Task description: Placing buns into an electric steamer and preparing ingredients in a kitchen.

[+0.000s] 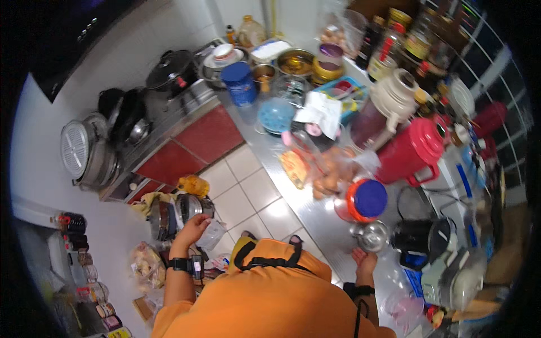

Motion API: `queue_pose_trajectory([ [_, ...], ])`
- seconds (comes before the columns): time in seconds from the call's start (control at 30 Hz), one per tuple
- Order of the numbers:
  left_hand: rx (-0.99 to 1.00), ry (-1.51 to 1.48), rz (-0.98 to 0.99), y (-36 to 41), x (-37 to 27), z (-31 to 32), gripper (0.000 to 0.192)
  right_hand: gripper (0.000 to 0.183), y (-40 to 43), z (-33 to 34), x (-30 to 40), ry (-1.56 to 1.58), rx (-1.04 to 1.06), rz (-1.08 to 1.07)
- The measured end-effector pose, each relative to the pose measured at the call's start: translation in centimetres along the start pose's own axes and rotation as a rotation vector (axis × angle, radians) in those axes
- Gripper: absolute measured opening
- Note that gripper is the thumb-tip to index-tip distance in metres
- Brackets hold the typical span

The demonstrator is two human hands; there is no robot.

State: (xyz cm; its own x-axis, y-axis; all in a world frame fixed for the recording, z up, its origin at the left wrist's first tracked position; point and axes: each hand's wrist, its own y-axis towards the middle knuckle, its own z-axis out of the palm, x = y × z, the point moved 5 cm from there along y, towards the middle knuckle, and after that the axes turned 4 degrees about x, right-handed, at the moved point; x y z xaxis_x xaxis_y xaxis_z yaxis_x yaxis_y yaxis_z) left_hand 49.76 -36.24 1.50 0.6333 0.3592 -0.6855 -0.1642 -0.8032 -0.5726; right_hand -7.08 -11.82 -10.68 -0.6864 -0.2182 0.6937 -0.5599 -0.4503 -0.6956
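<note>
My left hand is raised over the floor at the left, its fingers pinched on a thin clear plastic bag that hangs down beside it. At the front edge of the steel counter, my right hand is spread with the palm up, just below a shiny metal pot; whether it touches the pot cannot be told. Behind the pot stands a clear jar with a blue lid. A black electric kettle is to the pot's right.
Eggs in a plastic bag, a red thermos and a cream-topped thermos crowd the counter. Pots and an oil bottle stand on the tiled floor at the left, near a bulging plastic bag.
</note>
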Motion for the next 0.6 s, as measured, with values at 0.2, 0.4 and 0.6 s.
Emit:
queue_pose_trajectory([
  [0.2, -0.256, -0.078, 0.210, 7.3, -4.0, -11.9, 0.025, 0.028, 0.0, 1.7, -4.7, 0.273, 0.245, 0.189],
  [0.4, -0.440, -0.166, 0.330, 14.0, -9.9, -27.2, 0.019, 0.020, -8.2, 25.4, -4.8, -0.362, 0.252, 0.173],
  [0.6, -0.567, 0.067, 0.499, 21.5, -16.3, -40.8, 0.020, 0.028, -9.6, 53.6, -4.0, -1.131, 0.865, -0.409],
])
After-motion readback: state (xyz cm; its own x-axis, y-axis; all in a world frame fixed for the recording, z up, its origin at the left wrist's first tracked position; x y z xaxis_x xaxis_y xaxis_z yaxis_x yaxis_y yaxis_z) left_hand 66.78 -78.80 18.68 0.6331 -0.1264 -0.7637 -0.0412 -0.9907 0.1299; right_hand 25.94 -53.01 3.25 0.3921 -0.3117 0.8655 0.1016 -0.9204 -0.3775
